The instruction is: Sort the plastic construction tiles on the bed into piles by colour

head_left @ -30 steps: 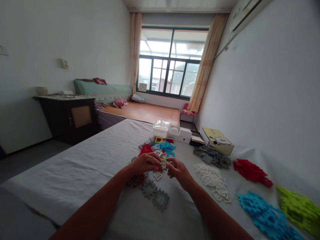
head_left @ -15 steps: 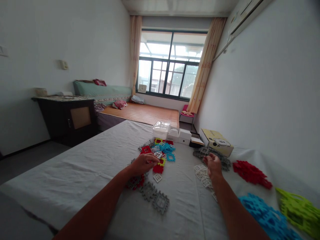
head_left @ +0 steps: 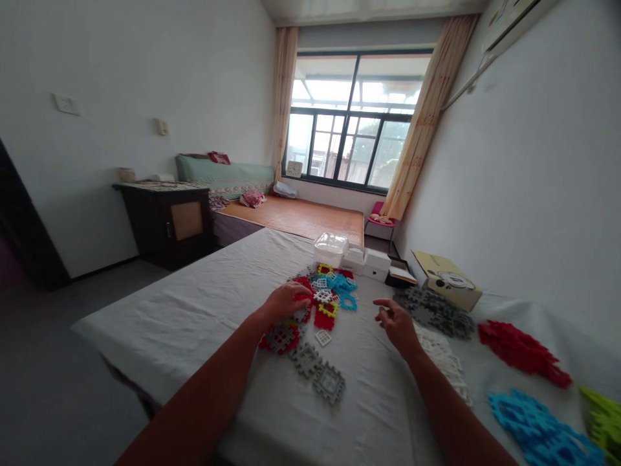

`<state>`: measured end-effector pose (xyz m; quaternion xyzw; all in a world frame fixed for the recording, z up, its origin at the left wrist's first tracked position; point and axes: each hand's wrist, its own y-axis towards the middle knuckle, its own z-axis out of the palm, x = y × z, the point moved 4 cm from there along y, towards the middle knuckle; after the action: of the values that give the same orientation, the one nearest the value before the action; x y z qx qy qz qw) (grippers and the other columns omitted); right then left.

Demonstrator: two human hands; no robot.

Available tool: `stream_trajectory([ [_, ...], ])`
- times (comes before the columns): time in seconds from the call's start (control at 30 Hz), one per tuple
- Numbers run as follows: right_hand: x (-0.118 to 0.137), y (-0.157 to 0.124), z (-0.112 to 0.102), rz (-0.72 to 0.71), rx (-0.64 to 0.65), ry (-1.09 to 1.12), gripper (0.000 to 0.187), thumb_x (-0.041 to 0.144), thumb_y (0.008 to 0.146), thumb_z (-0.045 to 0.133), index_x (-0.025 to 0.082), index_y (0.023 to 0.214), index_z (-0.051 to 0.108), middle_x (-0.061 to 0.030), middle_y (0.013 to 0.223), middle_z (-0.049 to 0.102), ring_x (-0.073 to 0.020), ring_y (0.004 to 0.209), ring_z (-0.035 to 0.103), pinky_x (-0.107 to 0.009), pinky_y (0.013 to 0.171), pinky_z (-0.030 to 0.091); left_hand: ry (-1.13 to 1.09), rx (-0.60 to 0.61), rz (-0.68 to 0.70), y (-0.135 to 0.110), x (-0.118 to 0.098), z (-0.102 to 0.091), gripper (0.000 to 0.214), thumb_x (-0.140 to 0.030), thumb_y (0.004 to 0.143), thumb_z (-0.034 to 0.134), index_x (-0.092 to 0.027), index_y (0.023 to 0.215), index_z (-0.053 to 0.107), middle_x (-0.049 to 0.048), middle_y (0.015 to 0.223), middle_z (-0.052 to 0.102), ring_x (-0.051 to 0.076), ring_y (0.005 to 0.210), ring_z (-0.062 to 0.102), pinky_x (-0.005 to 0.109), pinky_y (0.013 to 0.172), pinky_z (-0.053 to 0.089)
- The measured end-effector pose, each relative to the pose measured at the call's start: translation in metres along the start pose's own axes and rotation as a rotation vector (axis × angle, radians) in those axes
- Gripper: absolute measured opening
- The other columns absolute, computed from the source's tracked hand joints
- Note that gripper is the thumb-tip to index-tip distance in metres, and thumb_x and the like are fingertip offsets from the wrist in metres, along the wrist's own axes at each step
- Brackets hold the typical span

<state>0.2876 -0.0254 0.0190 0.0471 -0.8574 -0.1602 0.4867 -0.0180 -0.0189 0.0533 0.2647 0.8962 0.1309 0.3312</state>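
My left hand (head_left: pixel 288 301) lies over the left side of a mixed heap of plastic interlocking building pieces, fingers stretched over a red piece (head_left: pixel 304 285); nothing shows in its grasp. My right hand (head_left: pixel 395 322) hovers over the cloth between that heap and the sorted piles, fingers apart and holding nothing visible. Red, blue (head_left: pixel 348 301) and yellow-green (head_left: pixel 328 309) pieces and small white window-like lattices (head_left: pixel 323 337) make up the heap. Nearer me, grey square pieces (head_left: pixel 330 382) join a red-and-grey one (head_left: pixel 280 338). White lattices (head_left: pixel 444 353) lie beside my right forearm, partly hidden by it.
Sorted piles of grey (head_left: pixel 436 310), red (head_left: pixel 524 353), blue (head_left: pixel 543 427) and lime-green (head_left: pixel 604 417) pieces line the right side. A clear plastic box (head_left: pixel 330 248), white boxes (head_left: pixel 377 264), a black tray (head_left: pixel 400 274) and a yellow carton (head_left: pixel 446 278) stand along the back.
The view has swung left, so the scene sits further right. My right hand has moved left, away from the grey and white piles, its fingers opening. My left hand has shifted slightly left across the heap.
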Motion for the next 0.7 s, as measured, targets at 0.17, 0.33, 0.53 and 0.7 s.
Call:
stream_trajectory([
  [0.17, 0.019, -0.010, 0.014, -0.148, 0.090, -0.155, 0.031, 0.033, 0.078, 0.041, 0.018, 0.095, 0.062, -0.0034, 0.067, 0.064, -0.0155, 0.060, 0.062, -0.026, 0.060, 0.047, 0.122, 0.188, 0.073, -0.005, 0.000, 0.010, 0.042, -0.038, 0.063, 0.069, -0.024, 0.103, 0.065, 0.0026, 0.106, 0.063, 0.020, 0.102, 0.053, 0.027, 0.091, 0.039],
  [0.33, 0.021, -0.013, 0.021, -0.219, 0.147, -0.166, 0.029, 0.030, 0.080, 0.040, 0.019, 0.094, 0.062, -0.0027, 0.072, 0.065, -0.0141, 0.061, 0.062, -0.026, 0.063, 0.049, 0.047, 0.179, 0.090, -0.003, 0.000, 0.007, 0.034, -0.023, 0.068, 0.063, -0.023, 0.101, 0.065, 0.0025, 0.105, 0.063, 0.019, 0.099, 0.055, 0.027, 0.091, 0.040],
  [0.53, 0.045, -0.024, 0.031, -0.290, 0.153, -0.112, 0.025, 0.028, 0.082, 0.044, 0.021, 0.101, 0.059, -0.0030, 0.084, 0.065, -0.0110, 0.061, 0.060, -0.024, 0.059, 0.050, -0.239, 0.038, 0.073, 0.002, -0.015, 0.003, 0.048, -0.021, 0.069, 0.063, -0.023, 0.117, 0.056, 0.0056, 0.121, 0.054, 0.018, 0.101, 0.056, 0.030, 0.089, 0.044],
  [0.7, 0.088, -0.050, 0.055, -0.518, 0.313, -0.078, 0.041, 0.028, 0.082, 0.050, 0.029, 0.123, 0.047, -0.0063, 0.125, 0.049, -0.0082, 0.068, 0.058, -0.024, 0.061, 0.052, -0.555, 0.214, 0.067, -0.001, -0.026, 0.019, 0.068, -0.022, 0.065, 0.071, -0.022, 0.128, 0.045, 0.0088, 0.115, 0.057, 0.019, 0.099, 0.057, 0.030, 0.079, 0.049],
])
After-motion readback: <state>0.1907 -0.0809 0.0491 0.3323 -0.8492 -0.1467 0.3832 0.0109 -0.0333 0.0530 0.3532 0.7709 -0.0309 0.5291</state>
